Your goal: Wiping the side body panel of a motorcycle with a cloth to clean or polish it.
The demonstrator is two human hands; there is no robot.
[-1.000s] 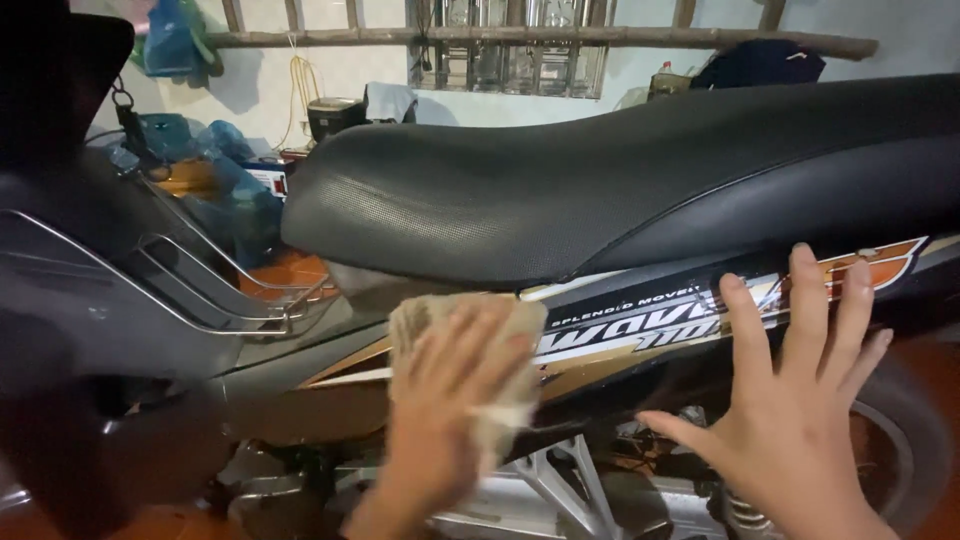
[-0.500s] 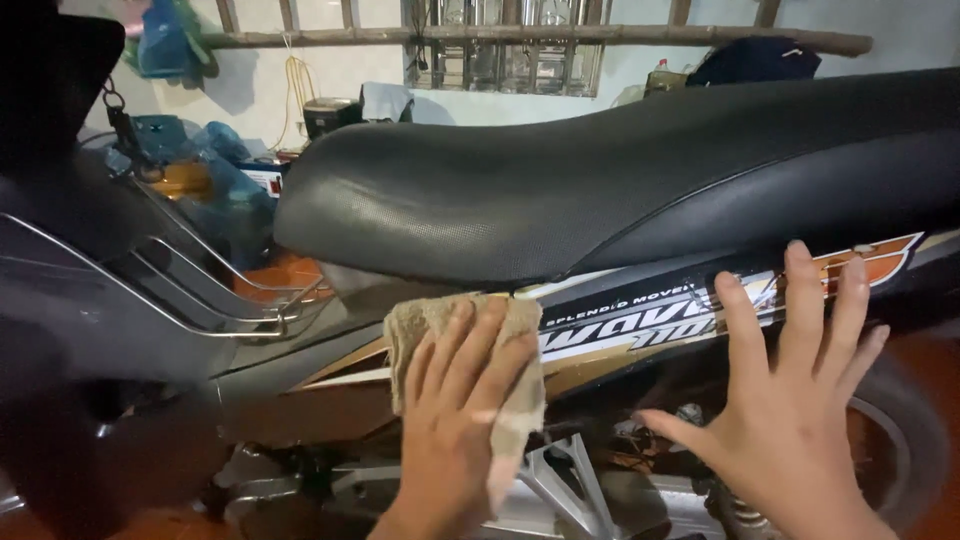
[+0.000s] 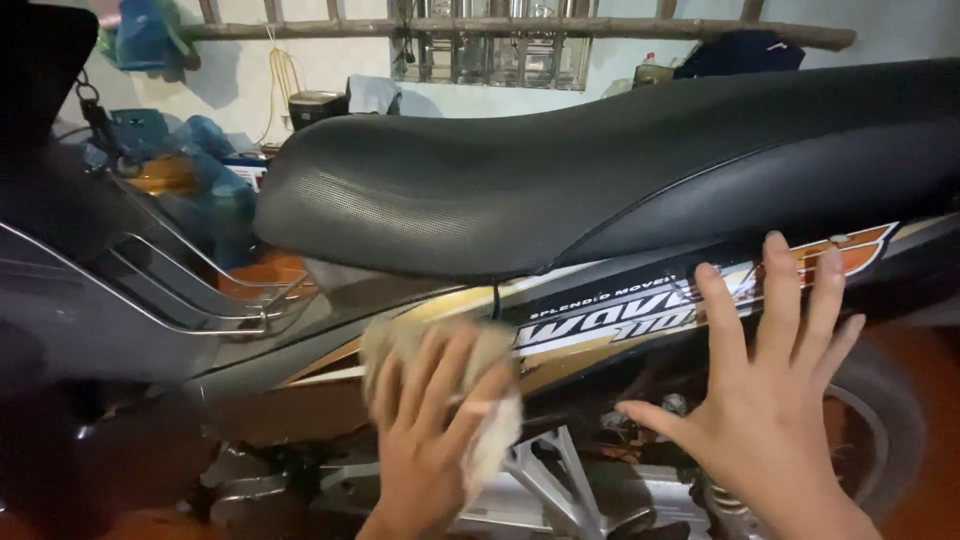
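Observation:
A motorbike with a long black seat (image 3: 560, 180) fills the view. My left hand (image 3: 430, 440) presses a beige cloth (image 3: 400, 340) flat against the gold and black side panel (image 3: 600, 330) below the seat's front. The cloth hangs down past my fingers. My right hand (image 3: 770, 400) rests flat on the same panel further right, fingers spread, holding nothing.
A metal front rack (image 3: 200, 290) sits left of the seat. Silver frame parts (image 3: 550, 480) and the rear wheel (image 3: 880, 430) lie below the panel. Blue bags (image 3: 190, 150), a wooden rail (image 3: 500, 28) and a white wall stand behind.
My left hand has slid the cloth a little down and back along the side panel. My right hand has stayed in place on the panel.

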